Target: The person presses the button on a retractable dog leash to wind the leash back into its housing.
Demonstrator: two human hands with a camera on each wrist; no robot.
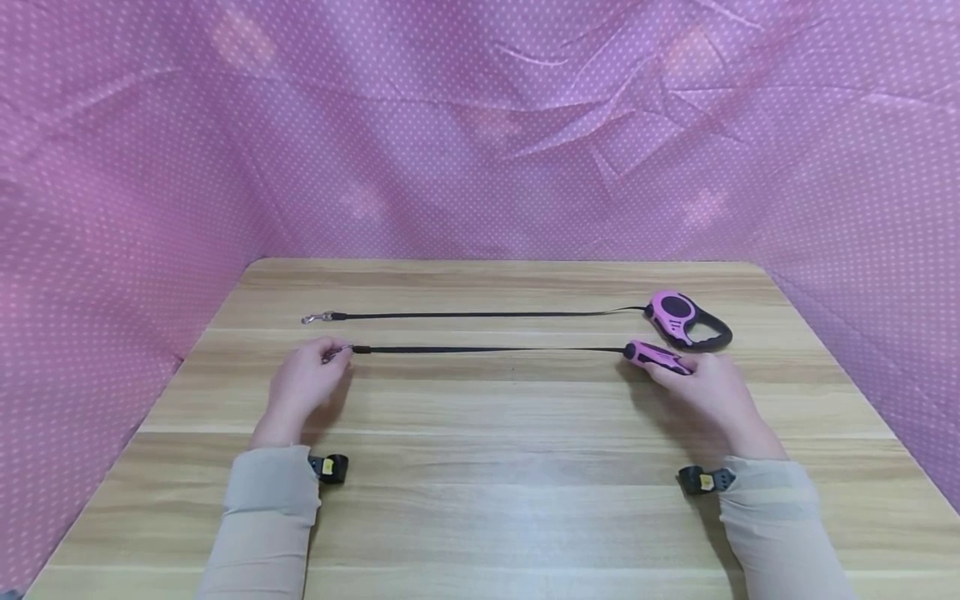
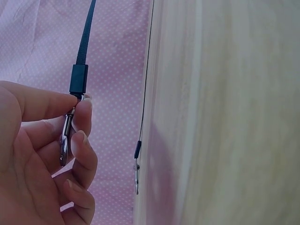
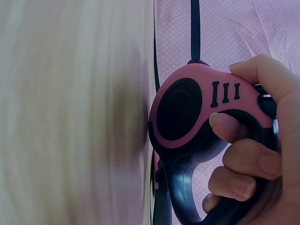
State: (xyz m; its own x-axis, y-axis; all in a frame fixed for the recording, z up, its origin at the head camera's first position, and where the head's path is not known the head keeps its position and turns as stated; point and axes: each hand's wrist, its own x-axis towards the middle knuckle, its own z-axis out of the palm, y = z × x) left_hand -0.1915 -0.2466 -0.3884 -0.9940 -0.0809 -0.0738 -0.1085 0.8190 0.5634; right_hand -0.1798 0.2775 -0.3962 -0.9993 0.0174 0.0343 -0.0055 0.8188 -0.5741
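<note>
My right hand (image 1: pixel 708 390) grips the black handle of a pink and black retractable dog leash (image 3: pixel 176 112), its fingers curled through the handle loop. The casing stands on edge, close to the tabletop. From it a black strap (image 1: pixel 487 350) runs straight to the left. At that end my left hand (image 2: pixel 51 136) pinches the silver metal clip (image 2: pixel 66 136) between thumb and fingers, just below the black sleeve (image 2: pixel 78 78). Behind this strap lies a second leash of the same kind, its casing (image 1: pixel 675 307) flat on the right and its clip (image 1: pixel 318 317) on the left.
A wood-grain table (image 1: pixel 480 508) carries both leashes. Pink polka-dot cloth (image 1: pixel 480 167) hangs behind it and along both sides. Each wrist wears a small black camera, one at the left sleeve (image 1: pixel 270 487) and one at the right sleeve (image 1: pixel 776 492).
</note>
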